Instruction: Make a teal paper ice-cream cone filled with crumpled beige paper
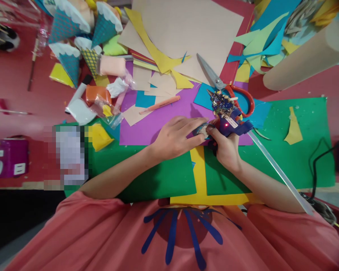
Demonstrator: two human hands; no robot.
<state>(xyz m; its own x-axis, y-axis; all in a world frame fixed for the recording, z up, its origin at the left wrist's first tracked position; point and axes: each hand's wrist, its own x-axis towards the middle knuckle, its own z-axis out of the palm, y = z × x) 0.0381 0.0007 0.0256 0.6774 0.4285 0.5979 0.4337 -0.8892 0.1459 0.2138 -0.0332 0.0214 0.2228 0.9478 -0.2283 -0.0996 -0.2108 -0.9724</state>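
Note:
My right hand (227, 146) is wrapped round a dark blue hot glue gun (231, 125). The gun's red light is lit, its nozzle end is crusted with coloured bits, and a long clear glue stick (279, 171) sticks out of its back. Close beside it, my left hand (176, 137) has its fingers and thumb closed on a small bluish, rounded piece (201, 130), partly hidden by the fingers. Both hands are above a purple sheet (147, 131). Just beyond the gun lie scissors with red handles (251, 103), and an orange pen (161, 104) rests on the purple sheet.
Green sheets (158, 177) cover the near table. Paper cones (67, 22) and clay packets (111, 65) crowd the left. A cardboard tube (302, 56) and paper scraps (254, 41) stand right. Purple power strip (9, 156) lies left; a black cable (315, 169) runs right.

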